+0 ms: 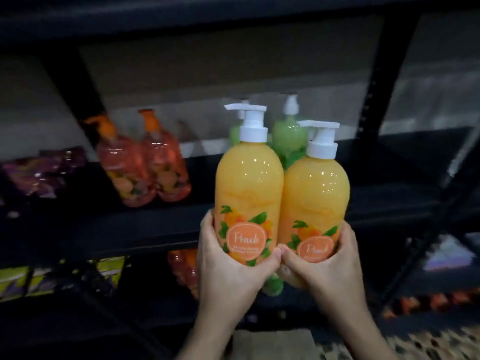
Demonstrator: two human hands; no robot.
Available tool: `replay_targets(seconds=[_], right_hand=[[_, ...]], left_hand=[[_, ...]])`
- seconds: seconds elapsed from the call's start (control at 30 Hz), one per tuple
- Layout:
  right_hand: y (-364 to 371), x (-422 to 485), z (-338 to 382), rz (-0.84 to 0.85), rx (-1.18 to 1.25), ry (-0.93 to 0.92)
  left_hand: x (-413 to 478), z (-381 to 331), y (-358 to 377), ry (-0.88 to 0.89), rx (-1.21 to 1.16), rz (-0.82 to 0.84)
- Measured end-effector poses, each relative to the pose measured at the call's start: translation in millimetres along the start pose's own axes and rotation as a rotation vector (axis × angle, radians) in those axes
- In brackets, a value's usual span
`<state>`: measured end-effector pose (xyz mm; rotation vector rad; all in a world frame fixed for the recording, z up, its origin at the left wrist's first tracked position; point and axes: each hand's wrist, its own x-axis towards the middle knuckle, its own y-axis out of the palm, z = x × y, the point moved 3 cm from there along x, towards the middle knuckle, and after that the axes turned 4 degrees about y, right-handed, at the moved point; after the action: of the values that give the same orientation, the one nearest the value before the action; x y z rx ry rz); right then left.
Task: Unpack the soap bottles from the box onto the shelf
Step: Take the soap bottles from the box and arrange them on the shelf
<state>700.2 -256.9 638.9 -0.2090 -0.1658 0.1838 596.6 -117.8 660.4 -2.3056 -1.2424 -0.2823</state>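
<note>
Soap, two at a time: our left hand grips one upright peach bottle low, our right hand the other peach bottle. The shelf lies straight ahead, beyond both.

Glossy plastic bottles; matt shelf

Two peach bottles hid most of the green bottles behind them. My left hand and right hand covered the peach bases. Red pouches and purple packs were blurred, print unreadable. A brown flap was cut off below.
</note>
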Motion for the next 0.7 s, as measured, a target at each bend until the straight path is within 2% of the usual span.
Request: replay_targets(seconds=[0.13, 0.37, 0.7], right_hand=[[42, 19, 28, 0.113, -0.022, -0.104], [93, 46, 62, 0.197, -0.026, -0.24], [126, 88, 75, 0.18, 0.01, -0.285]], left_hand=[[25, 13, -30, -0.048, 0.003, -0.13], [68, 26, -60, -0.061, -0.045, -0.193], [129, 37, -60, 0.007, -0.032, -0.204]])
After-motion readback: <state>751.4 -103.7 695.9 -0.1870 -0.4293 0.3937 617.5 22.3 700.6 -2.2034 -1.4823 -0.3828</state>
